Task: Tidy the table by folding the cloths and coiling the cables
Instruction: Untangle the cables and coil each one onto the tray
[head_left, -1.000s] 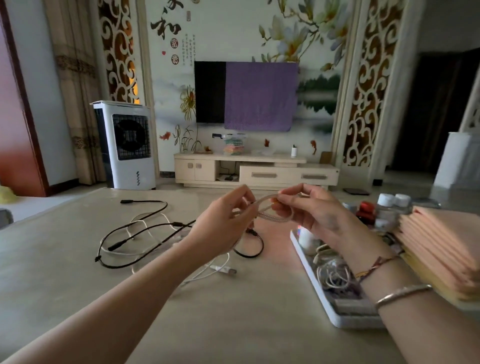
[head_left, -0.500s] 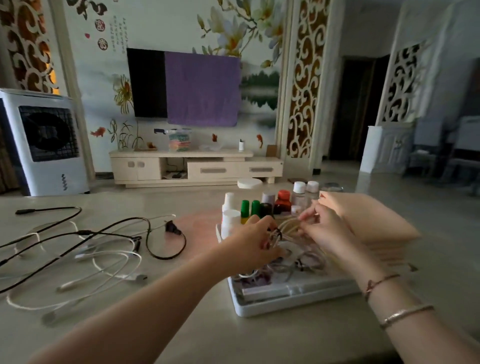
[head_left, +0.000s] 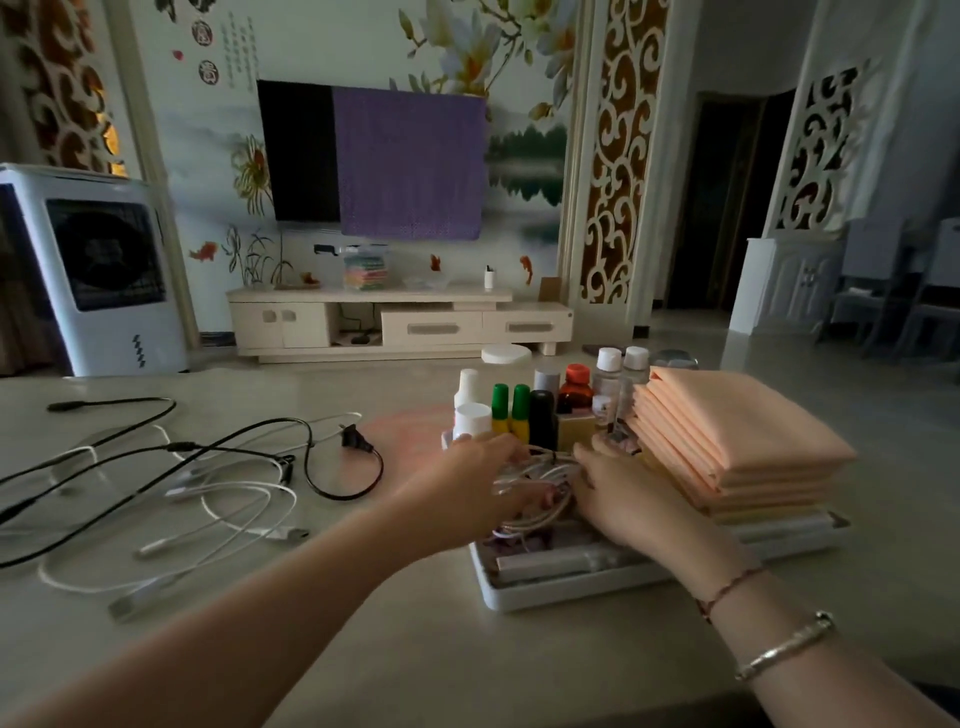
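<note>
A small coiled pale cable (head_left: 537, 470) lies on other coiled cables in the white tray (head_left: 550, 590). My left hand (head_left: 467, 483) holds the coil from the left and my right hand (head_left: 623, 493) holds it from the right, both low over the tray. A stack of folded peach cloths (head_left: 737, 431) sits on the tray's right part, just beyond my right hand. Loose black cables (head_left: 337, 478) and white cables (head_left: 249, 512) sprawl tangled on the table to the left.
Several small bottles (head_left: 519, 410) stand upright at the tray's far end, close to my fingertips. A white round lid (head_left: 506, 354) lies beyond them. The beige table (head_left: 415, 649) runs on toward me. A white air cooler (head_left: 98, 270) stands at the far left.
The coil, held up in the air a second ago, has come down into the tray with both hands. The view has swung right, from the loose cables to the tray.
</note>
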